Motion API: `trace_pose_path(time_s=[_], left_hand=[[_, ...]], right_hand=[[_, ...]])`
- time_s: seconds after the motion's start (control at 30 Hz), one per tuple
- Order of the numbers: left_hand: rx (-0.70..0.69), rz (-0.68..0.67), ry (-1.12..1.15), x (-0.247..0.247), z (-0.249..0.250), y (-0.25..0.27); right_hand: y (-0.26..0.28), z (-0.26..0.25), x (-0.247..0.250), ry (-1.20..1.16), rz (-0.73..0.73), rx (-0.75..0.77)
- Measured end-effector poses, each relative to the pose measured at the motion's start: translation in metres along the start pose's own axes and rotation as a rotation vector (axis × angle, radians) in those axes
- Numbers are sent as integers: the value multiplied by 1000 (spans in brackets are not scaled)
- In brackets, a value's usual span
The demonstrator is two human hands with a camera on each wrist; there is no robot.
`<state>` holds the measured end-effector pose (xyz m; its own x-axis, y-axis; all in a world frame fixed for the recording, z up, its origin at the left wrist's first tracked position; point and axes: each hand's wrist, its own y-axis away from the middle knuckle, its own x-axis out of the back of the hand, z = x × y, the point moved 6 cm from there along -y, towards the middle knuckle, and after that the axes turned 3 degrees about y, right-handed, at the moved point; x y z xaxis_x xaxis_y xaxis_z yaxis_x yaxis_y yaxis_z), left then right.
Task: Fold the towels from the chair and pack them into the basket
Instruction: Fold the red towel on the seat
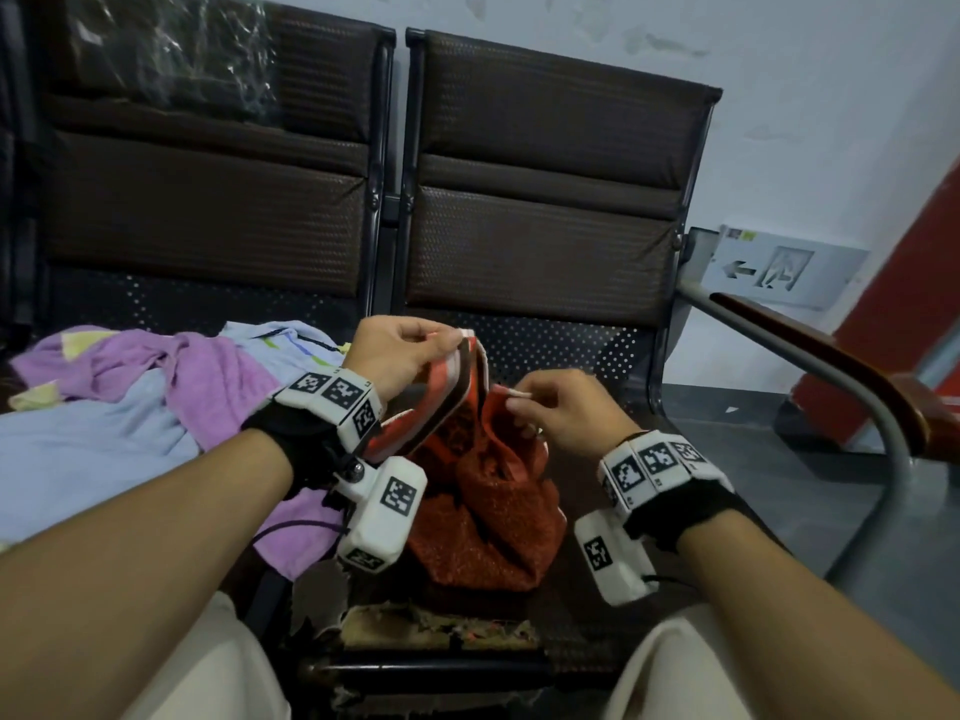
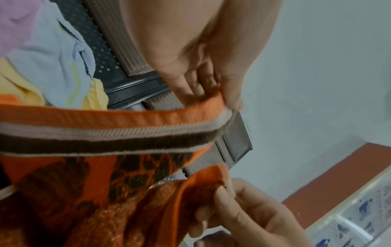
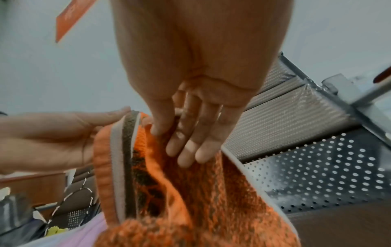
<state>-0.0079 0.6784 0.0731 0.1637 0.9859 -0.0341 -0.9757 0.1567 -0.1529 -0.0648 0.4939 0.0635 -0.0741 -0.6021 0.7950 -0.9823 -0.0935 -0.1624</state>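
Observation:
An orange-red towel (image 1: 488, 511) with a brown pattern and a white-and-brown striped border lies bunched on the right seat of the bench (image 1: 571, 345). My left hand (image 1: 410, 350) pinches its striped edge (image 2: 118, 132) between thumb and fingers, lifting it. My right hand (image 1: 550, 407) pinches another corner of the same towel (image 3: 190, 192) just to the right, thumb against index finger, the other fingers held loosely straight. Both hands hold the cloth a little above the seat. No basket is in view.
A heap of purple (image 1: 208, 376), light blue (image 1: 88, 449) and yellow-edged towels covers the left seat. A metal armrest with a wooden top (image 1: 831, 350) curves along the right side. My knees in pale trousers (image 1: 208, 662) press near the torn front edge of the seat.

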Motion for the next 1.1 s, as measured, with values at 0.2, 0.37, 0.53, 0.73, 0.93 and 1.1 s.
trace_pose_path(time_s=[0.2, 0.37, 0.53, 0.73, 0.93, 1.1], left_hand=[[109, -167, -108, -5, -27, 0], [100, -161, -202, -3, -31, -3], [92, -181, -238, -6, -31, 3], [230, -286, 0, -16, -31, 15], [276, -353, 60, -25, -30, 20], [217, -502, 44, -28, -26, 26]], right_hand=[[4, -20, 4, 157, 75, 185], [6, -42, 15, -125, 248, 279], [1, -25, -6, -19, 174, 152], [-1, -24, -8, -81, 176, 116], [-2, -20, -7, -76, 185, 75], [-2, -17, -9, -93, 168, 49]])
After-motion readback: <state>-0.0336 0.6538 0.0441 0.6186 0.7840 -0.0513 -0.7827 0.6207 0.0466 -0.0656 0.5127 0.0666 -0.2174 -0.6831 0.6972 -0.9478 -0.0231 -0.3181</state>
